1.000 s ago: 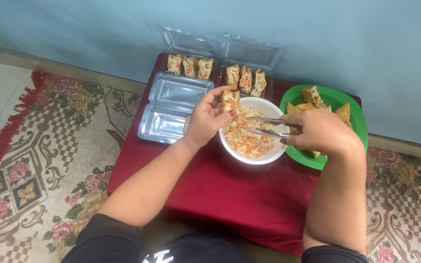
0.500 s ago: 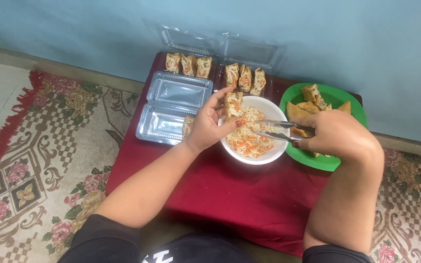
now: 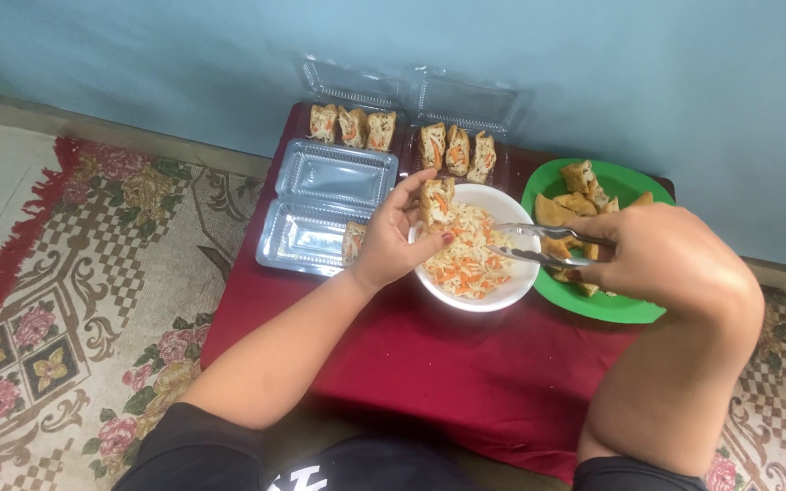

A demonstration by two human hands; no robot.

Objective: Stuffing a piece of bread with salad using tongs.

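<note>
My left hand holds a stuffed fried tofu piece upright over the left rim of a white bowl of shredded cabbage and carrot filling. My right hand grips metal tongs whose tips reach over the bowl from the right. Behind the tongs sits a green plate with plain fried tofu pieces. One filled piece lies in the nearest clear tray, partly hidden by my left hand.
A low table with a dark red cloth stands against a blue wall. An open clear plastic tray lies left of the bowl. Two more clear trays at the back hold filled tofu pieces. A patterned rug covers the floor at left.
My right hand has drawn back to the right with the tongs, away from the filling. My left hand keeps the tofu piece over the bowl's rim.
</note>
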